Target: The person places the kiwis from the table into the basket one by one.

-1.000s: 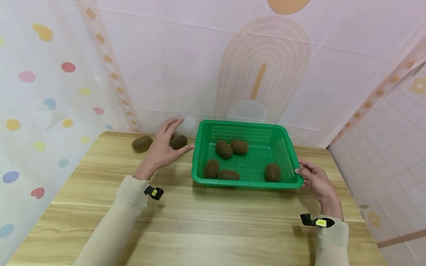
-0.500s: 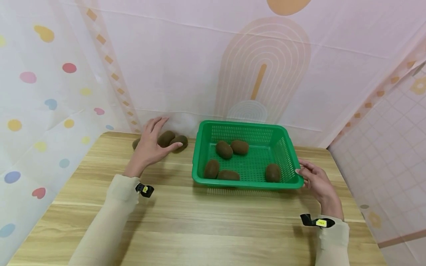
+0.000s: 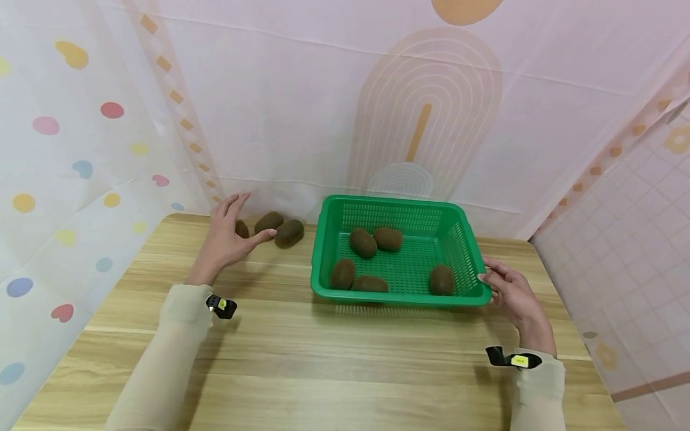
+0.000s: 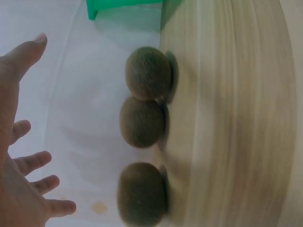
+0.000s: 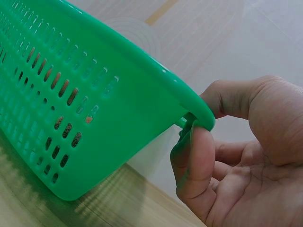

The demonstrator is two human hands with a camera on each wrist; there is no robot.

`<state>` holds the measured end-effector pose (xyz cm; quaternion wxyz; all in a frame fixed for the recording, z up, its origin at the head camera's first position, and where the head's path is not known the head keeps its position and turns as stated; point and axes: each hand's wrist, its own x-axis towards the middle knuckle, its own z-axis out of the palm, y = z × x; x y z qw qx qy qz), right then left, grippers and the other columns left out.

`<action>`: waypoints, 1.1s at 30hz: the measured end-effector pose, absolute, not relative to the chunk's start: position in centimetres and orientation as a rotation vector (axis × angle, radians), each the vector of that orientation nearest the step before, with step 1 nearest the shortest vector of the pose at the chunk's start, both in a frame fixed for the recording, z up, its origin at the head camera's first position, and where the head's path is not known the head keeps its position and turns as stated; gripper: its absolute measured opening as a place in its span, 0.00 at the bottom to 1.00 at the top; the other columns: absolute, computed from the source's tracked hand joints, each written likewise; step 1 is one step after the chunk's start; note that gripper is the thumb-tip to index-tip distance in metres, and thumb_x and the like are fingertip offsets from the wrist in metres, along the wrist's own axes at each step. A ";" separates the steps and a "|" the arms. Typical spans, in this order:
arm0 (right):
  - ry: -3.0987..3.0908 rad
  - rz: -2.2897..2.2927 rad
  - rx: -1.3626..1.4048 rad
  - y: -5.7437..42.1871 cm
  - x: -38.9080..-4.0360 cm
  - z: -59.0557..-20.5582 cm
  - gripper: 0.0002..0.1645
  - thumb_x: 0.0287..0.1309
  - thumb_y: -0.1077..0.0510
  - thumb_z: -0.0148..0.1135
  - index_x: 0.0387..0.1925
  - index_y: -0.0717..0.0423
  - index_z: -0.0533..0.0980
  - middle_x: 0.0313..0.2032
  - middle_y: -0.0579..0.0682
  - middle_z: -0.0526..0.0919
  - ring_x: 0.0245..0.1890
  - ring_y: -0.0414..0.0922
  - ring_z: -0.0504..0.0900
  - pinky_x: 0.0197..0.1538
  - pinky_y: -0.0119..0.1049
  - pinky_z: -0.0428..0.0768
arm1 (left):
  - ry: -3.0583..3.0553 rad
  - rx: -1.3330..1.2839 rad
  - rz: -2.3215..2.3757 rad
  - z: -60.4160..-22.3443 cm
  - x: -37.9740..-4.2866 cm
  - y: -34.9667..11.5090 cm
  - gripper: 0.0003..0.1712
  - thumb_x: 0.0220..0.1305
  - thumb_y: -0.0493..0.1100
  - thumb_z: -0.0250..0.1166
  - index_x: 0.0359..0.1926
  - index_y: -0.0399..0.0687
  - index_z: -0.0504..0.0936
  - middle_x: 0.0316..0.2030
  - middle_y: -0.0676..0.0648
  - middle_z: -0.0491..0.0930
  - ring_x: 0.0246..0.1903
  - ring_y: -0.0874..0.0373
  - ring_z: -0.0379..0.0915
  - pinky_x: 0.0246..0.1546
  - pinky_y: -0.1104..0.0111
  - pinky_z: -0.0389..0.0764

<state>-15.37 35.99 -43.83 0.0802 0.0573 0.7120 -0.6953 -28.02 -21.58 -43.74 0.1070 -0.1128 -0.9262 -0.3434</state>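
Observation:
My left hand [image 3: 225, 236] hovers over the table's back left with thumb and fingers spread wide, holding nothing. Beneath and beside it are three brown kiwifruit; the leftmost kiwifruit [image 3: 242, 229] is partly hidden by the hand in the head view. The middle kiwifruit [image 4: 142, 122] and the right kiwifruit [image 4: 148, 73] lie close together. On the right, my right hand [image 3: 514, 293] pinches the rim of a green plastic basket [image 5: 137, 109] between thumb and curled fingers. Several kiwifruit lie inside the basket, one kiwifruit [image 3: 442, 280] apart near its right front corner.
The wooden table [image 3: 323, 371] carries the basket and loose fruit. A patterned cloth wall [image 3: 302, 108] rises right behind the back edge, with more cloth at both sides.
My left hand has moved leftward past the two right-hand loose kiwifruit, uncovering them and moving over the leftmost one. My right hand and the basket stay in place.

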 end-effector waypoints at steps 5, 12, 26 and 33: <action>2.133 -2.077 0.174 36.0 -15.4 -43.9 0.24 0.74 0.59 0.59 0.67 0.53 0.67 0.39 0.37 0.80 0.30 0.31 0.83 0.30 0.25 0.79 | -2.765 -0.272 -1.024 -44.5 -28.3 -22.8 0.61 0.58 0.68 0.72 0.82 0.56 0.51 0.80 0.36 0.48 0.78 0.33 0.41 0.70 0.30 0.55; 2.132 -2.078 0.160 36.0 -15.3 -43.8 0.20 0.74 0.59 0.59 0.63 0.49 0.70 0.37 0.37 0.80 0.29 0.31 0.82 0.29 0.25 0.78 | -2.791 -0.214 -1.067 -45.8 -28.6 -24.4 0.61 0.60 0.67 0.71 0.83 0.53 0.49 0.80 0.34 0.47 0.78 0.30 0.40 0.70 0.30 0.53; 2.103 -2.104 0.181 36.0 -15.3 -43.9 0.20 0.73 0.59 0.59 0.63 0.48 0.71 0.38 0.38 0.80 0.29 0.31 0.82 0.29 0.25 0.78 | -2.848 -0.101 -1.176 -48.2 -30.1 -26.8 0.62 0.63 0.65 0.70 0.83 0.48 0.44 0.79 0.28 0.48 0.77 0.25 0.42 0.72 0.31 0.53; 2.138 -2.081 0.185 36.0 -15.4 -43.8 0.23 0.74 0.58 0.59 0.66 0.50 0.69 0.39 0.37 0.80 0.28 0.31 0.81 0.29 0.26 0.77 | -2.799 -0.104 -1.193 -49.1 -30.6 -27.4 0.54 0.65 0.55 0.72 0.81 0.41 0.53 0.73 0.24 0.60 0.70 0.25 0.59 0.69 0.34 0.63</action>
